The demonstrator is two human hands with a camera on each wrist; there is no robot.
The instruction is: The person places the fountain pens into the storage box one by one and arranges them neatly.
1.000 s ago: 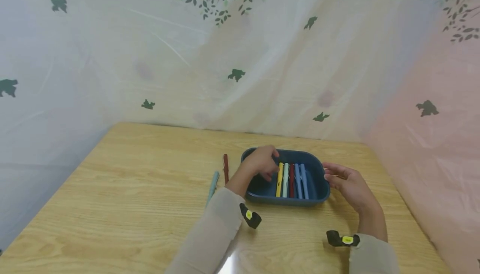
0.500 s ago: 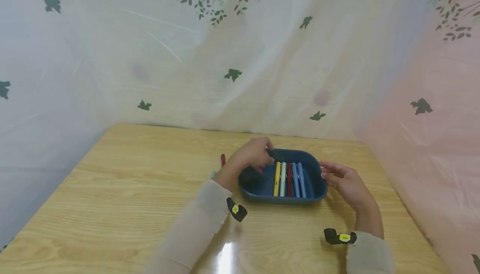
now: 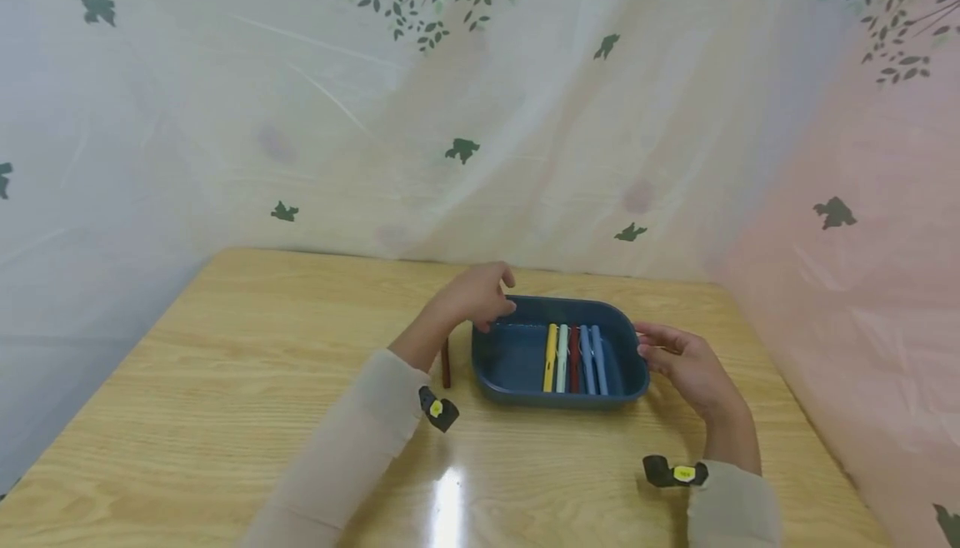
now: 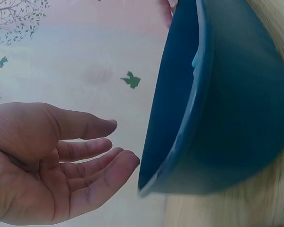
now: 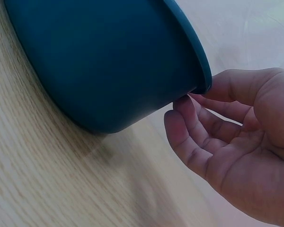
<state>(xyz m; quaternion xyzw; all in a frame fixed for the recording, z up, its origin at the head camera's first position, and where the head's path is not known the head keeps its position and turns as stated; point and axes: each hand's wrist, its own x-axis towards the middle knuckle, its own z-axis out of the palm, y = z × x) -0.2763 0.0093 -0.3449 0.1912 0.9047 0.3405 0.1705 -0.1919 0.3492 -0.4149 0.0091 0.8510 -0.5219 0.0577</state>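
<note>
A dark blue oblong tub (image 3: 525, 399) stands on the table. Inside, side by side, lie a yellow pen (image 3: 551, 358), a pale green pen (image 3: 562, 358), a dark red pen (image 3: 575, 360) and two blue pens (image 3: 588, 360). My left hand (image 3: 480, 294) hovers by the tub's back left corner; in the left wrist view its loosely bent fingers (image 4: 102, 182) hold nothing, just off the rim. My right hand (image 3: 693, 373) pinches the right rim, thumb over the edge and fingers (image 5: 177, 127) outside. Another dark red pen (image 3: 446, 363) lies left of the tub, partly behind my left forearm.
The wooden table (image 3: 247, 415) reaches back to a pale curtain (image 3: 337, 140) printed with green birds and leaves. A pinkish part of the curtain (image 3: 847, 298) runs along the right side. Both wrists carry a small black camera mount (image 3: 437, 409).
My left hand has moved left, out from over the tub's inside to its back left corner. The forearm now hides the teal pen on the table. My right hand keeps its place at the rim.
</note>
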